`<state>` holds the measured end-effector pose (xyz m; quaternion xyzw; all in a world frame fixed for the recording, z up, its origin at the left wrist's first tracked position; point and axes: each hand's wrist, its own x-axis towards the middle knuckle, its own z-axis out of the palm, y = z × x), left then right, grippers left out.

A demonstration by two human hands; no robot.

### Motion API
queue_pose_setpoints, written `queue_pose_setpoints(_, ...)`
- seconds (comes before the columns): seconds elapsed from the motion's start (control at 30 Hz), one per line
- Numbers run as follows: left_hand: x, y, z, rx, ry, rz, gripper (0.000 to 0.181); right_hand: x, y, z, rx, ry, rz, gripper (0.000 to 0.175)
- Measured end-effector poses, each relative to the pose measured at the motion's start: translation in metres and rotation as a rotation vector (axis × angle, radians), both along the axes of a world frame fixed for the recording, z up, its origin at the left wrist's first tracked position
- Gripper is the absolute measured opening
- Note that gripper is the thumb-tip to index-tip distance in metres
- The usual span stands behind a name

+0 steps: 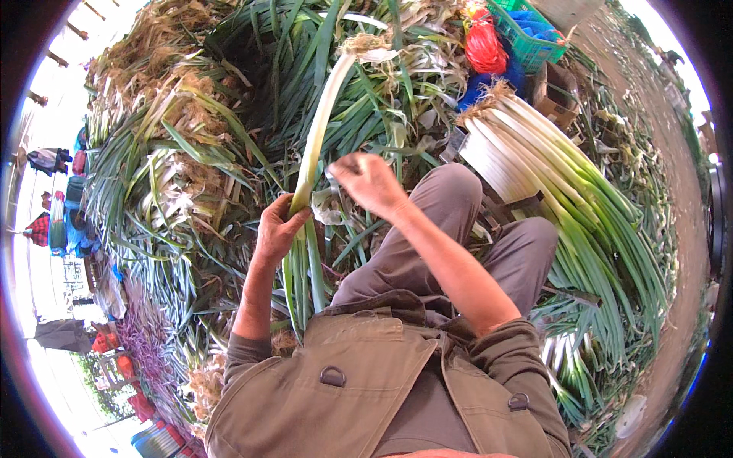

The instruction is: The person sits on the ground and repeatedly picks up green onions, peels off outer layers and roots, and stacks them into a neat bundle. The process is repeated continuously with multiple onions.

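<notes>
My left hand grips a single long green onion where its white shaft turns green. The onion stands before me with its roots up and its leaves hanging below my fist. My right hand is curled just to the right of the shaft. A small pale thing shows at its fingertips, too blurred to name. Thin loose skin hangs beside the shaft near my left hand. At my right knee, a thick row of trimmed green onions lies on a metal stand, roots towards the top.
Heaps of untrimmed green onions rise at the front and left. Beyond the stand are red plastic twine, a green crate and a cardboard box. More onions lie low on the right, beside a dirt path.
</notes>
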<state>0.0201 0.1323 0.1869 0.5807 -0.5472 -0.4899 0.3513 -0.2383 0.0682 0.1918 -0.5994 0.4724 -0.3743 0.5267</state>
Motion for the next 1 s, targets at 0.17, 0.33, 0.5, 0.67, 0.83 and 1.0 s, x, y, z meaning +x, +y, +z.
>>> queue_pose_setpoints(0.17, -0.029, 0.002, 0.006, -0.2, -0.251, -0.038, 0.031, 0.028, 0.007, -0.02, -0.04, -0.242, -0.028, 0.034)
queue_pose_setpoints(0.33, -0.047, 0.008, 0.016, -0.245, -0.326, -0.022, 0.034, 0.021, 0.018, -0.039, -0.02, -0.184, -0.109, 0.03)
queue_pose_setpoints(0.5, -0.052, 0.011, 0.02, -0.181, -0.404, -0.023, 0.035, 0.017, 0.028, -0.038, 0.037, -0.254, -0.07, 0.029)
queue_pose_setpoints(0.67, -0.049, 0.009, 0.014, -0.098, -0.325, -0.084, 0.032, 0.005, 0.023, -0.031, 0.026, -0.16, -0.027, 0.027)
queue_pose_setpoints(0.83, -0.052, 0.011, 0.009, -0.115, -0.232, -0.098, 0.035, 0.0, 0.023, -0.032, 0.141, -0.174, -0.015, 0.024)
queue_pose_setpoints(1.0, -0.057, 0.012, 0.011, -0.064, -0.398, -0.087, 0.042, 0.001, 0.023, -0.037, 0.086, -0.236, -0.021, 0.027)
